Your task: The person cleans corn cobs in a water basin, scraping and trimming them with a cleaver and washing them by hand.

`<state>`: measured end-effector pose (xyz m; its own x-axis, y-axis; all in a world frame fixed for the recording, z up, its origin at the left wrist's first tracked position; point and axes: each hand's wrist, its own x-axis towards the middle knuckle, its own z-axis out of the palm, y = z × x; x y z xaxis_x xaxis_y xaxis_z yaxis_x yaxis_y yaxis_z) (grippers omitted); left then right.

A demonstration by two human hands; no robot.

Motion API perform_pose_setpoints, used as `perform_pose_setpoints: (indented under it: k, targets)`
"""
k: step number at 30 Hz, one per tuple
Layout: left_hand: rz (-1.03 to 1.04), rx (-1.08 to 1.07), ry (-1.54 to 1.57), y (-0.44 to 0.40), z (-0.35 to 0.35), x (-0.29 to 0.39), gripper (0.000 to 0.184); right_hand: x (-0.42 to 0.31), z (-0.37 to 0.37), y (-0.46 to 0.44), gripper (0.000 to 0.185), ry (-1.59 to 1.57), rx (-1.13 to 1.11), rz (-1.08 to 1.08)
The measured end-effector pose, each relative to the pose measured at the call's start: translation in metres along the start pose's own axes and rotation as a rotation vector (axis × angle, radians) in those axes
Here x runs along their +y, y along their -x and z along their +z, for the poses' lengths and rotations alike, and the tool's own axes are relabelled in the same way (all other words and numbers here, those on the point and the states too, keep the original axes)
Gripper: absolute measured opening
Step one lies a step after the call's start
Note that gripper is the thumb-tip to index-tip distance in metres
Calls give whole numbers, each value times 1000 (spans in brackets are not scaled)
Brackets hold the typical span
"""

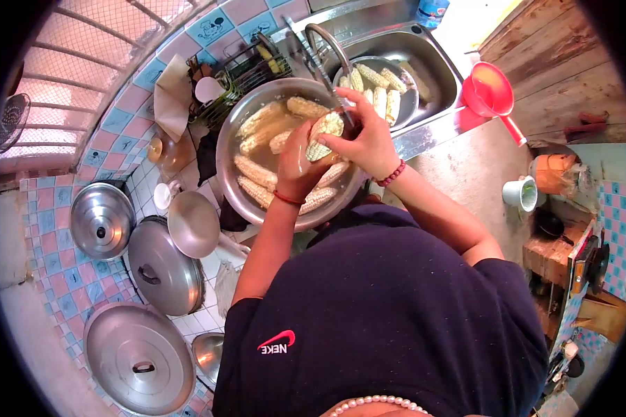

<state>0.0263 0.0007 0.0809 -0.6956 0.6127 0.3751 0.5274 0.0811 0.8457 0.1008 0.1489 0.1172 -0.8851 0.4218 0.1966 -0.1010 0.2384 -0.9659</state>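
Note:
A pale corn cob (325, 132) is held above a large metal basin (229, 191) of cloudy water. My left hand (300, 161) wraps round the cob from the left side. My right hand (367, 135) grips it from the right, with the thumb on the kernels and the other fingers behind it. Several more cobs (255, 172) lie in the basin's water, around and below my hands. Just beyond, a round pan (412, 115) in the sink holds several cobs (380, 101).
The steel sink (445, 59) with a curved faucet (327, 35) is at the top. A red dipper (488, 89) rests at its right edge. A dish rack (257, 69) stands behind the basin. Pot lids (139, 358) and a metal bowl (193, 224) are at left.

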Motion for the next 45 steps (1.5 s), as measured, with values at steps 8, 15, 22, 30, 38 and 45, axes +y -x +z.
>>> perform_pose_setpoints:
  k: [8, 15, 22, 30, 38, 45]
  targets:
    - [-159, -335, -46, -34, 24, -28, 67, 29, -69, -18, 73, -266, 211, -13]
    - [-285, -118, -320, 19, 5, -89, 20, 120, -156, -63, 73, 61, 501, -96]
    - [-562, 140, -249, 70, -29, -104, 24, 227, -188, -95, 69, 686, 313, 205]
    - [-254, 114, -719, 37, -41, -96, 27, 257, -173, -96, 65, 722, 327, 245]
    - [-723, -411, -933, -11, -44, -164, 45, 186, -157, -45, 46, 290, 382, 33]
    - [-631, -314, -676, -3, -48, -181, 66, 108, -119, 7, 44, 253, 303, 65]
